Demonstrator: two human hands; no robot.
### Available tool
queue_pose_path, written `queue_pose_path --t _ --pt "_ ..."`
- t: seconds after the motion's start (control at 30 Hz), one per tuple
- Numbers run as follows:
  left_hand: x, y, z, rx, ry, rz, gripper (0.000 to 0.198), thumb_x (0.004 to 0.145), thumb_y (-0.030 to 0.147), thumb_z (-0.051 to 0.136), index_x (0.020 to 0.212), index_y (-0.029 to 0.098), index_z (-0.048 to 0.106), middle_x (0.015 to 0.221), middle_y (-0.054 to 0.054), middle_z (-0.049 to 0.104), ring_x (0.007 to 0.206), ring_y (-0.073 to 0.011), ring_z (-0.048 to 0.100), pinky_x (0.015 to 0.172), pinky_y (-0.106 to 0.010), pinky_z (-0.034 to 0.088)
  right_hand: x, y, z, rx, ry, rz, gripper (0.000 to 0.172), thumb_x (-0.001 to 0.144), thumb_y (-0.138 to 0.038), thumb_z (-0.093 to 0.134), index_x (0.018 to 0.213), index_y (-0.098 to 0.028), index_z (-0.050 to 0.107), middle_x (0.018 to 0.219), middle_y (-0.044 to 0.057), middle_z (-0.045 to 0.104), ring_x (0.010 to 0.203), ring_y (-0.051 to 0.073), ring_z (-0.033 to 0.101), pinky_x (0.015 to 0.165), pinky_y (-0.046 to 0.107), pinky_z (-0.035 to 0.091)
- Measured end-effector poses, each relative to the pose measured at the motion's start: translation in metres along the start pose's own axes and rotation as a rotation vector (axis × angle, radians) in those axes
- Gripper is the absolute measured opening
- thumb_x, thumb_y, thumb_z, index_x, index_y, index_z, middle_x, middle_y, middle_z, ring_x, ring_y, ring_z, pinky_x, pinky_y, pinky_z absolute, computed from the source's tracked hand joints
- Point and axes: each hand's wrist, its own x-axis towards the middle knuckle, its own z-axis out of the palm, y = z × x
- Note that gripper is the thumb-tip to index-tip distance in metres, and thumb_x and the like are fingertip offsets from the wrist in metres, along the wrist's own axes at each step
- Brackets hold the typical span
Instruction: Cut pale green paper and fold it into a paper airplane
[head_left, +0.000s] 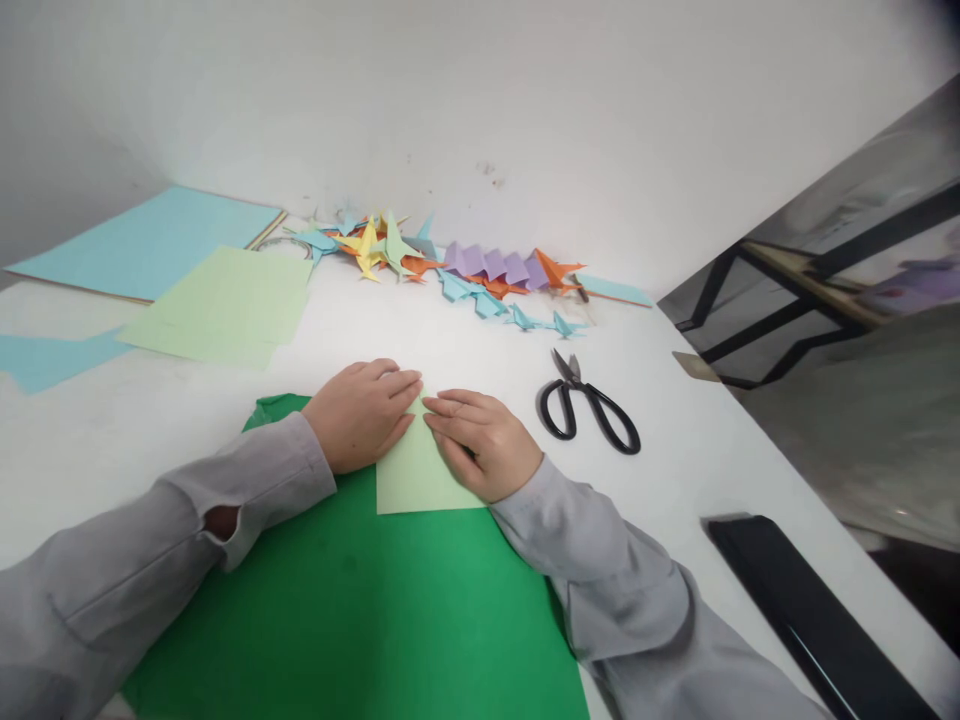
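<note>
The left hand [365, 415] and right hand [486, 440] are facing each other, fingers narrowly together, fingertips resting on the paper [405, 485]; whether either is pinching an edge, I cannot tell. The paper is lying between them on the green mat [337, 610], near its far edge. Both hands are probably bearing down so that it stays flat and does not slip. Beyond the right hand, the scissors [574, 382] are lying slightly open, seemingly within reach. Folded figures [390, 246] are crowding along the wall, and sheets [225, 300] are lying far left, likely out of the way.
</note>
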Motion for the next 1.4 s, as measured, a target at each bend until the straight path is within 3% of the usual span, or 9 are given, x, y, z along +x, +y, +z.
queue_pose_path --t 0.47,0.73,1.17,1.4 --pt "-0.0008 0.0004 0.0005 0.040 -0.003 -0.007 0.043 0.092 0.027 0.032 0.126 0.007 0.049 0.130 -0.012 0.054 0.113 -0.0267 0.048 0.087 -0.041 0.041 0.0015 -0.0003 -0.0002 -0.002 0.014 -0.027 0.023 0.080 -0.010 0.049 0.093 -0.014 0.068 0.104 0.011 0.069 0.097 0.023 0.064 0.086 0.040 0.054" --pt "-0.0019 0.0001 0.0010 0.053 0.023 0.008 0.038 0.093 0.027 0.034 0.122 0.014 0.054 0.130 -0.009 0.055 0.112 -0.0267 0.049 0.085 -0.041 0.042 0.0005 0.0004 0.0004 -0.015 0.002 -0.023 0.024 0.080 -0.011 0.048 0.093 -0.014 0.068 0.101 0.011 0.070 0.098 0.023 0.063 0.085 0.040 0.054" --pt "-0.0003 0.0001 0.0007 0.046 -0.016 -0.010 0.044 0.092 0.028 0.031 0.126 0.005 0.049 0.129 -0.013 0.053 0.113 -0.0267 0.048 0.086 -0.041 0.040 0.0016 -0.0009 -0.0008 -0.008 0.015 -0.034 0.024 0.079 -0.010 0.049 0.094 -0.015 0.068 0.105 0.010 0.069 0.098 0.024 0.063 0.085 0.039 0.054" --pt "-0.0020 0.0031 0.0007 0.083 -0.031 -0.103 0.052 0.090 0.033 0.033 0.123 -0.006 0.047 0.140 -0.023 0.039 0.115 -0.0307 0.047 0.090 -0.041 0.039 0.0015 -0.0008 -0.0004 0.000 0.008 -0.028 0.023 0.080 -0.010 0.050 0.094 -0.012 0.068 0.104 0.011 0.069 0.097 0.024 0.064 0.084 0.040 0.054"
